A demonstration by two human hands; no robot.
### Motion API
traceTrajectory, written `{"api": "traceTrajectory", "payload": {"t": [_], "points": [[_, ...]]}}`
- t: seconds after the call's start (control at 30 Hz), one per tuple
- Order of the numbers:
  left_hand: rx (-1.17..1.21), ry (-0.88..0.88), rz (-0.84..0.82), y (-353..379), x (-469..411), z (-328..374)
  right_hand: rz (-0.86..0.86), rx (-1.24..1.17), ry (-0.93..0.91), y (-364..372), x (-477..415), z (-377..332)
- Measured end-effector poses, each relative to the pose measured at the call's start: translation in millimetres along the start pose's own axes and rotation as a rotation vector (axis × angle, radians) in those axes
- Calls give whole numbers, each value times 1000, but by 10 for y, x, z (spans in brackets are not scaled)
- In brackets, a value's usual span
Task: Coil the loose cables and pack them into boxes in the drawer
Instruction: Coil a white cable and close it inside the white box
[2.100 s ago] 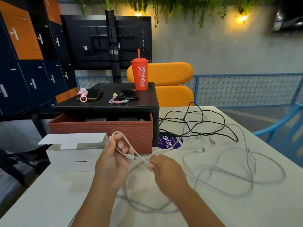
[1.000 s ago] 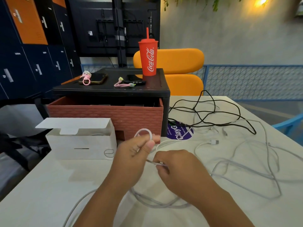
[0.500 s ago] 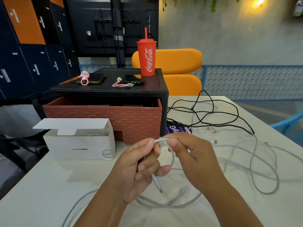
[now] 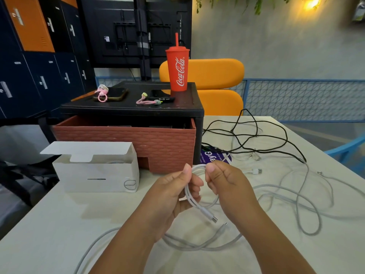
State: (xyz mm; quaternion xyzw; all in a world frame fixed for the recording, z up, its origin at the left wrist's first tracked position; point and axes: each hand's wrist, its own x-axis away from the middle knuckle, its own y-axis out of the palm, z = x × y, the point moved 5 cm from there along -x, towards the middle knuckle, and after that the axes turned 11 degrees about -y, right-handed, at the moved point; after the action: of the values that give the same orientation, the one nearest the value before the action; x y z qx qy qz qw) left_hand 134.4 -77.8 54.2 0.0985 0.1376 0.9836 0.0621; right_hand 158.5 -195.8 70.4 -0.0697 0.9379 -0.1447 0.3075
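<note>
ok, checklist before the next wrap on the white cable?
1. Left hand grips the white cable loop: ok.
2. Right hand pinches the loop's top: ok.
3. Plug end hangs free below the loop: ok.
4. Uncoiled length clear of the grey cables under the hands: cannot tell.
5. White box flap open: ok.
6. Room inside the box: cannot tell.
</note>
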Motion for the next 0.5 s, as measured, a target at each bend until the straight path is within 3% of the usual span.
{"api": "traceTrajectory", "payload": {"t": [0.27, 0.5], "points": [[-231, -6, 100, -25, 21, 12, 51, 173, -86, 4, 21, 18], [-251, -43, 91, 9, 34, 18, 61, 182, -112, -6, 16, 36]]}}
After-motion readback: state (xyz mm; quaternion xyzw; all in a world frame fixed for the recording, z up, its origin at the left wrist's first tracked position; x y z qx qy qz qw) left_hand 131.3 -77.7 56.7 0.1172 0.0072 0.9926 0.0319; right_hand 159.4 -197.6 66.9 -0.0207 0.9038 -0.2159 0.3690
